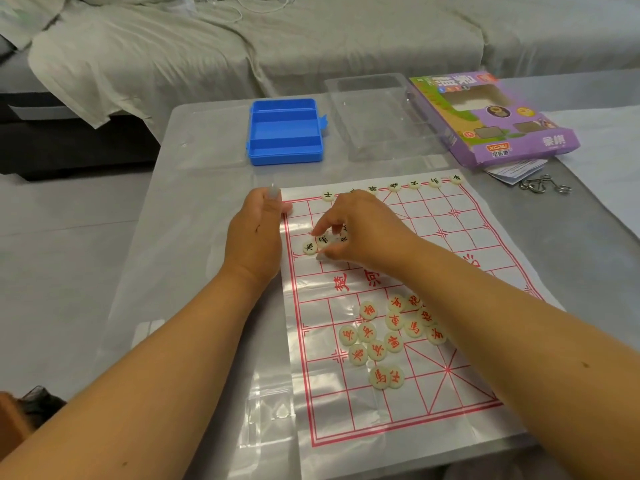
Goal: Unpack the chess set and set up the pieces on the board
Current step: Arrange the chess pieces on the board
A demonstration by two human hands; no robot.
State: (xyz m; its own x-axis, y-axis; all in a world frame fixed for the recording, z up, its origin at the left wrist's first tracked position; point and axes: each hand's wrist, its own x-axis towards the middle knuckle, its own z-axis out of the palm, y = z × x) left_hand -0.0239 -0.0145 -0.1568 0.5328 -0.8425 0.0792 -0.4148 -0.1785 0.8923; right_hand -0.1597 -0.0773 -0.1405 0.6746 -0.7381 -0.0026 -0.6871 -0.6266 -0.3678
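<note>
A white paper board (485, 258) with red grid lines lies on the table. Several black-lettered round pieces (414, 184) stand along its far edge. A few more black-lettered pieces (309, 248) lie in a loose cluster at the upper left of the board. My right hand (363, 230) hovers over that cluster and pinches one piece between thumb and fingertips. My left hand (256, 233) rests on the board's left edge with its fingers curled under, holding nothing that I can see. Several red-lettered pieces (377, 349) lie in a heap on the near half.
An open blue plastic case (285, 131) sits beyond the board. A clear plastic tray (377, 116) and the purple game box (491, 116) lie at the far right, with a paper booklet (512, 169) and metal ring puzzles (545, 185). A covered sofa (242, 46) stands behind.
</note>
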